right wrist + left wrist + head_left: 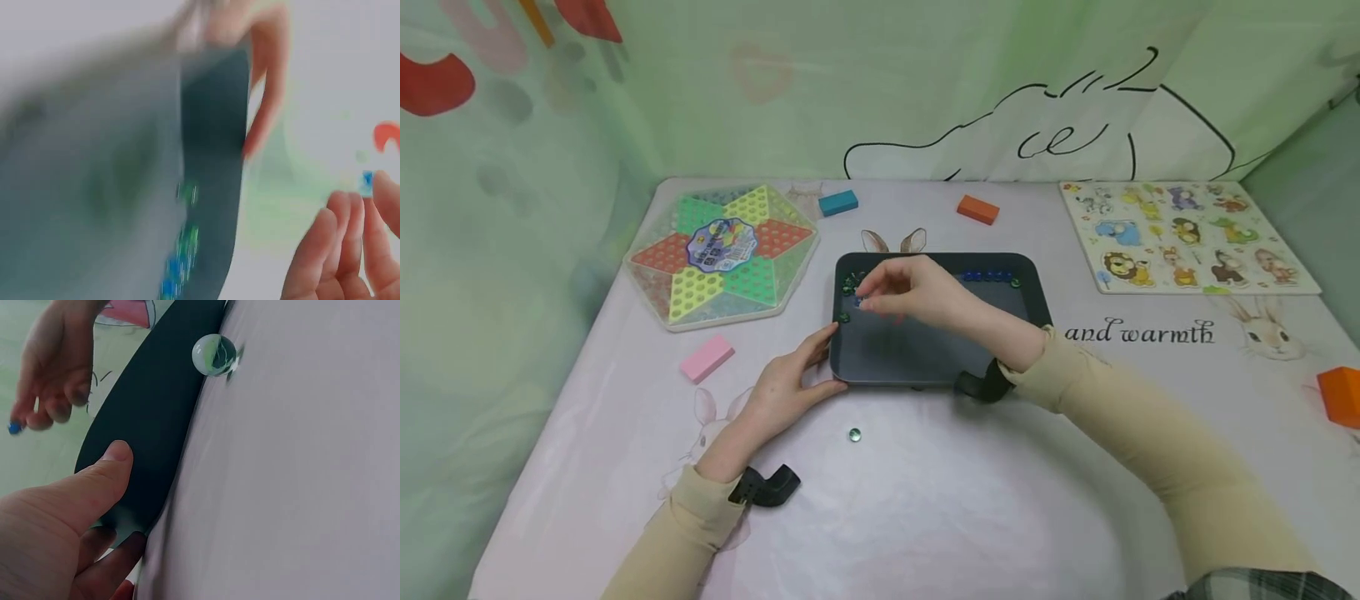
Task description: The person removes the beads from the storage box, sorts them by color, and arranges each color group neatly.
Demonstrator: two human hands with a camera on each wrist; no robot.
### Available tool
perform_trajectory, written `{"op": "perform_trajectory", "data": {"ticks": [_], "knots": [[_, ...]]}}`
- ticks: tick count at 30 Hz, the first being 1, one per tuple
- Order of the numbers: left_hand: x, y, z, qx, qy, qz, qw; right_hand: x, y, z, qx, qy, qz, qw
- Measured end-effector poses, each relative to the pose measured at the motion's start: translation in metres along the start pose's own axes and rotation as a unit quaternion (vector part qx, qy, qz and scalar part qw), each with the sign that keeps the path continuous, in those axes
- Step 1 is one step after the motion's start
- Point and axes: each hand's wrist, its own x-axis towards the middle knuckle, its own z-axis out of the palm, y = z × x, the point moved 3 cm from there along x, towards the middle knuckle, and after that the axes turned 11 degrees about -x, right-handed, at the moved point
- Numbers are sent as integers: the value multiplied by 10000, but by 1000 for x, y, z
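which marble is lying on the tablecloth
The green-and-clear marble, alone on the tablecloth on the person's side of the tray, unlike the marbles inside it and the blue marble pinched by the right hand.

I face a pale surface printed with rabbits; behind it hangs green cloth with a black line drawing, and red shapes show beyond the surface's left end.

Tray: dark grey. Marble in front of tray: clear/green. Board left of tray: red/yellow/green triangles.
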Motion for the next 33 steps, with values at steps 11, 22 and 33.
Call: {"op": "perform_trajectory", "data": {"ticks": [11,22,33], "knots": [[-1,0,-1,-46,83,135,9999,-62,-9,56,312,-10,-171,9994],[0,3,-1,-86,52,88,9999,-82,4,99,-430,-474,-533,9965],[-1,2,0,-138,44,55,9999,-83,6,110,-1382,-860,-516,9853]]}}
